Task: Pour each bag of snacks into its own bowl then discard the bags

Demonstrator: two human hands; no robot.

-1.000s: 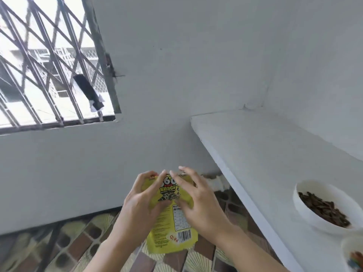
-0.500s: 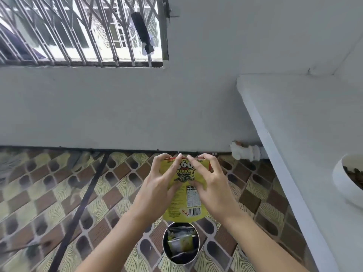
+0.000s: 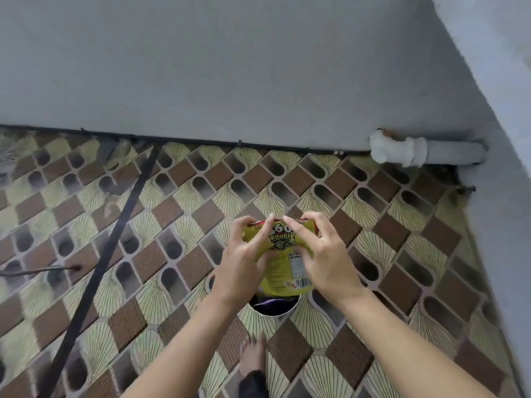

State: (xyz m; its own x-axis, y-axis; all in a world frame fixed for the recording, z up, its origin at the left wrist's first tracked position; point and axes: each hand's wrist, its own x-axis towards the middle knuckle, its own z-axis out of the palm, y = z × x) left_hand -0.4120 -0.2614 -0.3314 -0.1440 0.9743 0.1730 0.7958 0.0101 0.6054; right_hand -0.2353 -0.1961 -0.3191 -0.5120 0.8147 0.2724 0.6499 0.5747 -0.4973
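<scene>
A yellow snack bag (image 3: 283, 265) with black lettering and a barcode hangs upright between both hands, directly over a small round bin (image 3: 274, 307) on the floor. My left hand (image 3: 244, 262) grips the bag's left side, thumb and fingers curled round its upper part. On the bag's right side, my right hand (image 3: 323, 257) pinches it the same way. The bin's rim shows only below the bag; dark contents lie inside. No bowls are in view.
Patterned brown and yellow floor tiles (image 3: 172, 254) fill the lower view. A grey wall (image 3: 230, 67) runs across the top, with a white pipe fitting (image 3: 399, 150) at its base on the right. A dark strap (image 3: 109, 254) crosses the floor. My bare foot (image 3: 253, 357) stands just behind the bin.
The view has tilted down from the window and counter to the floor. Both hands have carried the bag lower, down to just above the bin. The bowl on the counter has left the view.
</scene>
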